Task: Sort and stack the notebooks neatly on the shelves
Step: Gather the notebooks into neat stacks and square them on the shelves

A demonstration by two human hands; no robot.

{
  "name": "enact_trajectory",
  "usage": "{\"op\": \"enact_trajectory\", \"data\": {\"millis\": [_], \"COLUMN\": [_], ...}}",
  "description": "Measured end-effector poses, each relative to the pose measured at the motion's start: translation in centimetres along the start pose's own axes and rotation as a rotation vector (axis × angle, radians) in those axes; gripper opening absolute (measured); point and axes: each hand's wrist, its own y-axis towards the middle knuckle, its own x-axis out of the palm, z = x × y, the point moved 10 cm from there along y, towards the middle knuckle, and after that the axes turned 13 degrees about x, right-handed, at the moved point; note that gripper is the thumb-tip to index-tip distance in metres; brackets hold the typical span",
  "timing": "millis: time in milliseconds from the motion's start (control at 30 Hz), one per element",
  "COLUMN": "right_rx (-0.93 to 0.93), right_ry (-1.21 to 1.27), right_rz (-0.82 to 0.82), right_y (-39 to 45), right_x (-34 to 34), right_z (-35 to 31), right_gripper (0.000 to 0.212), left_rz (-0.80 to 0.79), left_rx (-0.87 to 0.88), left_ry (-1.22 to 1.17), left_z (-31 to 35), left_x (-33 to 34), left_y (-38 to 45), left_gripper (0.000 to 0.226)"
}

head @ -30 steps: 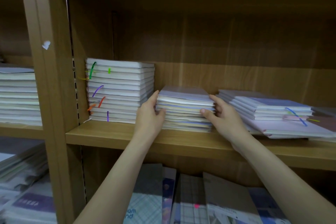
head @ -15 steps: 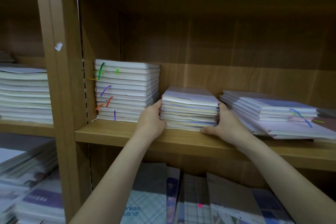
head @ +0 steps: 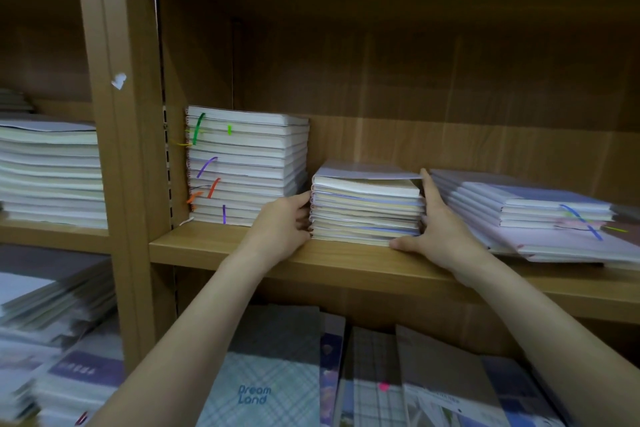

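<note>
Wooden shelving fills the view, and on the middle shelf (head: 214,246) a person has both hands clamped to a short stack (head: 367,208) of notebooks. At the stack's left side the left hand (head: 282,227) presses in with its fingers curled against the spines, thumb up near the top edge. On the other side the right hand (head: 438,236) lies flat against the stack, fingers straight and pointing up along its side, thumb stretched along the shelf under the front corner. Neither grip closes round anything; the stack is squeezed between the two palms and sits on the shelf board. Its top cover juts out a little past the pages below. Just left stands a taller pile (head: 247,166) with coloured ribbons hanging from its spiral edge, close to the left hand. To the right lies a lower, slanted heap (head: 526,215), untidy, touching or nearly touching the right hand. Beyond the upright (head: 117,149) another pile (head: 52,173) rests in the neighbouring bay. Below, larger notebooks lean face out, one marked "Dream Land" (head: 254,393).
</note>
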Motion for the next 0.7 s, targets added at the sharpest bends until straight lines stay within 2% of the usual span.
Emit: {"op": "enact_trajectory", "data": {"millis": [133, 267, 400, 467, 700], "right_rx": [-0.041, -0.068, -0.056, -0.027, -0.035], "right_ry": [-0.020, -0.012, -0.016, 0.002, -0.020], "right_rz": [0.028, 0.036, 0.028, 0.019, 0.003], "right_y": [-0.1, 0.3, 0.2, 0.1, 0.1], "right_x": [-0.2, -0.1, -0.1, 0.0, 0.0], "right_z": [-0.7, -1.4, -1.3, -1.1, -0.8], "right_gripper": [0.121, 0.115, 0.110, 0.109, 0.097], "left_rz": [0.039, 0.058, 0.016, -0.033, 0.044], "left_rx": [0.040, 0.031, -0.032, -0.026, -0.006], "left_ry": [0.082, 0.180, -0.015, -0.035, -0.131], "left_z": [0.2, -0.6, -1.2, -1.1, -1.6], "left_x": [-0.4, -1.1, -0.8, -0.3, -0.4], "left_y": [0.1, 1.3, 1.0, 0.9, 1.0], "left_gripper": [0.062, 0.061, 0.072, 0.075, 0.061]}}
